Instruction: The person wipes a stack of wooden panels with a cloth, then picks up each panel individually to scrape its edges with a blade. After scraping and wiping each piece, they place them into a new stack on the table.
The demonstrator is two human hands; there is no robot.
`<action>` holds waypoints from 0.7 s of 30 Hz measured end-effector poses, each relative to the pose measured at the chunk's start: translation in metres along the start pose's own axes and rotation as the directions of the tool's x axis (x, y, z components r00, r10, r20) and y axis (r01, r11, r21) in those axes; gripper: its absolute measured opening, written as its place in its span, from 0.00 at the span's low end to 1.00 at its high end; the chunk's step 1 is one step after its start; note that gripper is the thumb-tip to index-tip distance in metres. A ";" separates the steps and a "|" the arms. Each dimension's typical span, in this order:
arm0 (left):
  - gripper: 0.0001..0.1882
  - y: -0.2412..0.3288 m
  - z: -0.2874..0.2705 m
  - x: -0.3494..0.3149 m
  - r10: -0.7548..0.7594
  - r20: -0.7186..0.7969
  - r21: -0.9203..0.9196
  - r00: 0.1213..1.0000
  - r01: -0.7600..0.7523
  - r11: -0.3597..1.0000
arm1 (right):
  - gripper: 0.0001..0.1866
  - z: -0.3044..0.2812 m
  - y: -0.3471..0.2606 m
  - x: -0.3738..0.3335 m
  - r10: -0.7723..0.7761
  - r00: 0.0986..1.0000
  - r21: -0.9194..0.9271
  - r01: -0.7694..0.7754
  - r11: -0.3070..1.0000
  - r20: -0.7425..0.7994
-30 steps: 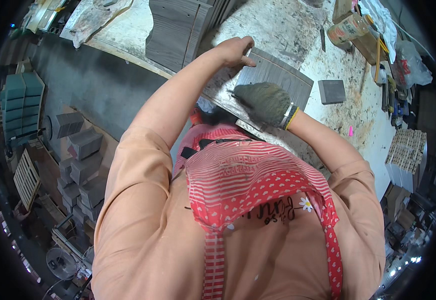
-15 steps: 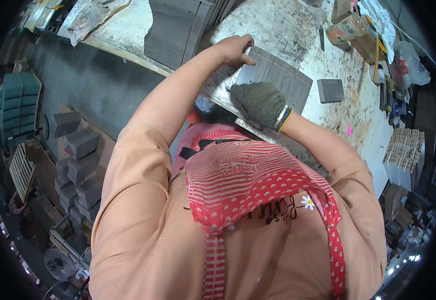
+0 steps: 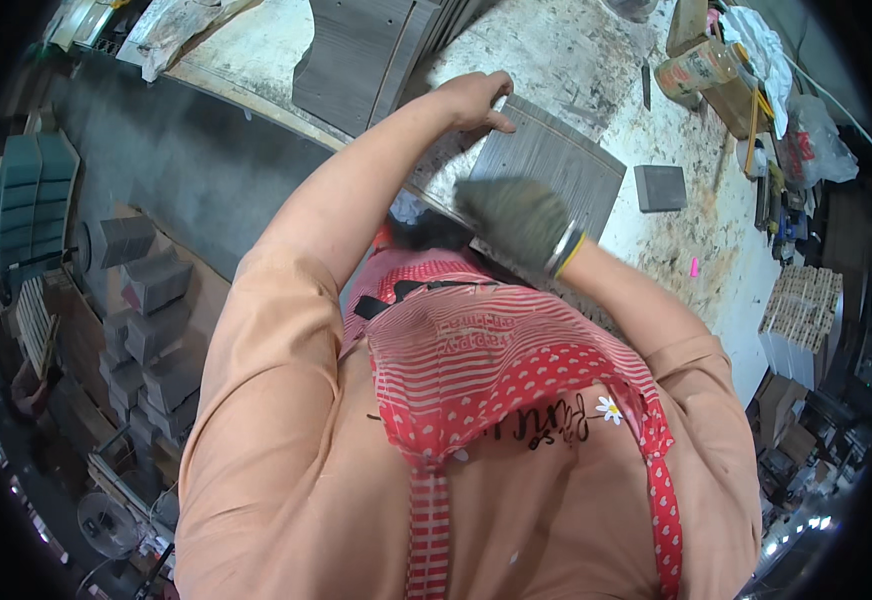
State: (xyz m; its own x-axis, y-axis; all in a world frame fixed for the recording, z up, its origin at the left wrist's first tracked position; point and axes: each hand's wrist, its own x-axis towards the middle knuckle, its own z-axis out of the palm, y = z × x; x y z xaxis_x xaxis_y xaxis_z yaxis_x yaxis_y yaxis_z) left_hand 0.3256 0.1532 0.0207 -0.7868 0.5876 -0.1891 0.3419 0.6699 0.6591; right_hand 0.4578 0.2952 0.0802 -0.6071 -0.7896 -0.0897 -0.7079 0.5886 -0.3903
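A grey wood-grain panel point(image 3: 566, 160) lies flat on the worktable in front of me. My bare left hand point(image 3: 478, 102) grips its far left corner, thumb and fingers bent round the edge. Something small and white shows at these fingers, too small to name. In a dark grey-green work glove, my right hand point(image 3: 521, 220) lies over the panel's near left part. Motion smears its fingers, and whether anything is under them is hidden. A small dark grey block point(image 3: 661, 188) rests on the table just right of the panel.
A stack of similar grey panels point(image 3: 356, 65) stands at the far left of the stained worktable point(image 3: 696, 235). Toward the far right are a jar point(image 3: 694, 72), a thin dark tool point(image 3: 646, 87) and a plastic bag point(image 3: 818, 145). Grey blocks point(image 3: 161, 330) are piled at left.
My gloved right hand has shifted slightly over the panel and is more blurred. The left hand keeps its grip on the corner. My view has tilted a little.
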 end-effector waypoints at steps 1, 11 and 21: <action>0.34 0.004 -0.002 0.000 0.001 0.002 -0.005 1.000 -0.001 1.000 | 0.10 -0.002 0.007 0.003 0.137 0.984 -0.023 -0.140 0.990 -0.113; 0.24 0.013 0.040 -0.061 0.098 -0.440 0.097 0.893 -0.061 0.993 | 0.15 0.001 0.030 -0.051 0.065 0.821 0.004 -0.076 0.997 -0.568; 0.30 0.041 0.042 -0.168 0.039 -0.481 0.240 0.876 0.089 0.967 | 0.13 0.024 0.068 -0.074 0.844 0.533 0.996 0.086 0.019 -0.062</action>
State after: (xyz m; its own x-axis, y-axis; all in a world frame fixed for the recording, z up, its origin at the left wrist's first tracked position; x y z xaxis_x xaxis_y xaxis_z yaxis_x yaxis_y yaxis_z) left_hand 0.4934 0.1010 0.0491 -0.9230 0.3225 0.2099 0.3839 0.8087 0.4457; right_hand 0.4634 0.3898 0.0385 -0.9433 0.0870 -0.3204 0.2939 -0.2299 -0.9278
